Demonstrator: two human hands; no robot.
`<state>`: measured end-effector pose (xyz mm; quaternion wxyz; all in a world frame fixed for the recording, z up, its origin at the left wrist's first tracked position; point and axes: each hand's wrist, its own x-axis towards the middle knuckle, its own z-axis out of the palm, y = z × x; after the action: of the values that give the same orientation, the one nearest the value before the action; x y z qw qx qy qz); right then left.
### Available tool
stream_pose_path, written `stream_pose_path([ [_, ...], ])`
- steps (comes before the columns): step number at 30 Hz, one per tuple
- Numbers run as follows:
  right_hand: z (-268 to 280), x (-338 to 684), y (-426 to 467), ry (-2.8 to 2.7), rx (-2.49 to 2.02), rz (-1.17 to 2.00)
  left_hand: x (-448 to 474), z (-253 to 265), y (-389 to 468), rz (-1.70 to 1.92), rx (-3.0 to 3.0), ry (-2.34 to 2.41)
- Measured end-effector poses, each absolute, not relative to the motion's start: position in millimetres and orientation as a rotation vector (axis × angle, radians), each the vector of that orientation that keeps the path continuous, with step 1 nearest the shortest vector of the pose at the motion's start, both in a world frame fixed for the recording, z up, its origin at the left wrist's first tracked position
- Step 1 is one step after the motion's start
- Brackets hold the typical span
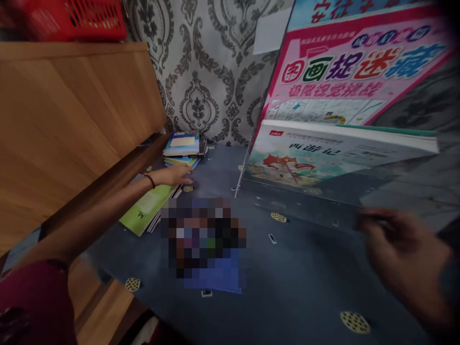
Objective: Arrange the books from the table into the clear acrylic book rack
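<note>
My left hand [172,175] reaches across from the left with its fingers stretched out and nothing in it. A dark band circles its wrist. Under that wrist lies a stack of notebooks with a green cover [143,211]. Just past the fingers is a small pile of books [182,143]. At the right, my right hand [398,249] has its fingers curled around the lower edge of a clear book stand [287,203]. Leaning in the stand are a white-and-teal book [305,155] and a larger pink book [323,72] behind it.
A pixelated item with a blue lower part [219,273] lies mid-table on the dark blue patterned cloth [287,297]. A wooden cabinet [72,110] walls off the left, topped by a red basket [82,21]. Patterned wallpaper [204,72] covers the back wall.
</note>
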<state>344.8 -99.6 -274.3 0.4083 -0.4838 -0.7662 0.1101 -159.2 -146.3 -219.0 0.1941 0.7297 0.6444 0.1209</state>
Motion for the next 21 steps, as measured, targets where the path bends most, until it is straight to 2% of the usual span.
stream_pose_path([
  [4, -293, 309, -150, -2.11, -1.009, 0.5, -108, -245, -190, 0.133, 2.342, 1.693],
  [8, -302, 258, -177, -2.352, -0.749, 0.709, -66, -252, -210, -0.087, 2.324, 1.79],
  [14, -322, 209, -187, -2.538, -0.672, 0.628, -55, -254, -207, -0.097, 2.113, 1.907],
  [21, -330, 203, -191, -2.529, -0.67, 0.595, -62, -265, -200, 0.015, 2.002, 1.912],
])
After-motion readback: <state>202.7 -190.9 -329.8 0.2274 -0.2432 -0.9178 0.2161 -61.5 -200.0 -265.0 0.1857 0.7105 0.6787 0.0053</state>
